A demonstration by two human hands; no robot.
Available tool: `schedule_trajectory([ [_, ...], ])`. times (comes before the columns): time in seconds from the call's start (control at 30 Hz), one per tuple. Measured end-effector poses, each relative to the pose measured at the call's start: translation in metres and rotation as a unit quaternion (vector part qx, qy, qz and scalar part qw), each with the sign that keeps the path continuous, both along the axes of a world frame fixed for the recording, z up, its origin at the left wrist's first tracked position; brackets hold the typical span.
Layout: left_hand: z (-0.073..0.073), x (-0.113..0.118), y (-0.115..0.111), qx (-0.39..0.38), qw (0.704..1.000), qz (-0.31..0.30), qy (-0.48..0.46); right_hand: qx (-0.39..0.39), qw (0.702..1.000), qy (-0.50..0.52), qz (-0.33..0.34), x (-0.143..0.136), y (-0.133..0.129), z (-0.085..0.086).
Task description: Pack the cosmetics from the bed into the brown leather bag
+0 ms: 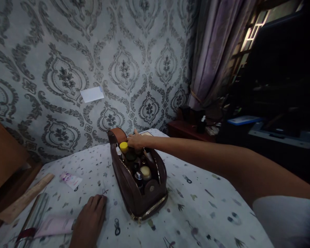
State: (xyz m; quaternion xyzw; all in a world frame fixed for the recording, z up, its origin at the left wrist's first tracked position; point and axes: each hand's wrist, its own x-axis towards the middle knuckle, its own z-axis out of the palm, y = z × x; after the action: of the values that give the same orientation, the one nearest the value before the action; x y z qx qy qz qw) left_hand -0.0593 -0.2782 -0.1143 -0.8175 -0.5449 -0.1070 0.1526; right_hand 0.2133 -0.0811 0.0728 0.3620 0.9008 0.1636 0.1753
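Note:
A dark brown toiletry bag (126, 182) stands unzipped on the table, full of small bottles and jars. My right hand (136, 140) reaches over its far end, beside a yellow cap (124, 147) and the brown strap (118, 134). One finger sticks up and others point left; the lower fingertips are partly hidden, and I see nothing held. A jar with a pale lid (145, 173) and a silver-topped bottle (138, 176) show in the bag's near half. My left hand (90, 220) rests flat on the cloth, next to a pink tube (55, 226).
A patterned white cloth (196, 206) covers the table. Left lie a small white-and-purple tube (71, 179), a shiny silver cylinder (36, 213) and a long beige packet (26, 199). The wallpapered wall (124, 69) stands close behind. A dark red cabinet (181, 130) is beyond the right corner.

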Motion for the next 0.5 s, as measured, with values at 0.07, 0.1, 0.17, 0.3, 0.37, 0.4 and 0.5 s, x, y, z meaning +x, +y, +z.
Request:
schedule_trajectory([
  [0.07, 0.0, 0.001, -0.001, 0.007, 1.0, -0.005, 0.0, 0.002, 1.0, 0.005, 0.003, 0.001, -0.003, 0.001],
  [0.1, 0.0, 0.002, -0.001, 0.011, 1.0, -0.007, 0.0, 0.003, 1.0, 0.007, 0.003, 0.001, -0.004, 0.002],
  [0.17, 0.0, 0.003, -0.001, 0.019, 1.0, -0.006, 0.001, 0.004, 1.0, 0.01, 0.002, 0.001, -0.005, 0.002],
  [0.3, 0.0, 0.003, -0.001, 0.02, 1.0, -0.009, 0.002, 0.011, 1.0, 0.021, -0.005, -0.002, -0.001, -0.001],
  [0.37, 0.0, 0.002, 0.0, 0.014, 1.0, -0.005, 0.001, 0.02, 0.999, 0.033, -0.008, -0.002, 0.002, -0.003],
  [0.4, 0.0, 0.001, 0.0, 0.011, 1.0, -0.004, 0.001, 0.024, 0.999, 0.041, -0.009, -0.002, 0.003, -0.005],
  [0.5, -0.001, 0.001, 0.0, 0.011, 1.0, -0.006, 0.0, 0.037, 0.997, 0.064, -0.023, -0.002, 0.007, -0.007],
])
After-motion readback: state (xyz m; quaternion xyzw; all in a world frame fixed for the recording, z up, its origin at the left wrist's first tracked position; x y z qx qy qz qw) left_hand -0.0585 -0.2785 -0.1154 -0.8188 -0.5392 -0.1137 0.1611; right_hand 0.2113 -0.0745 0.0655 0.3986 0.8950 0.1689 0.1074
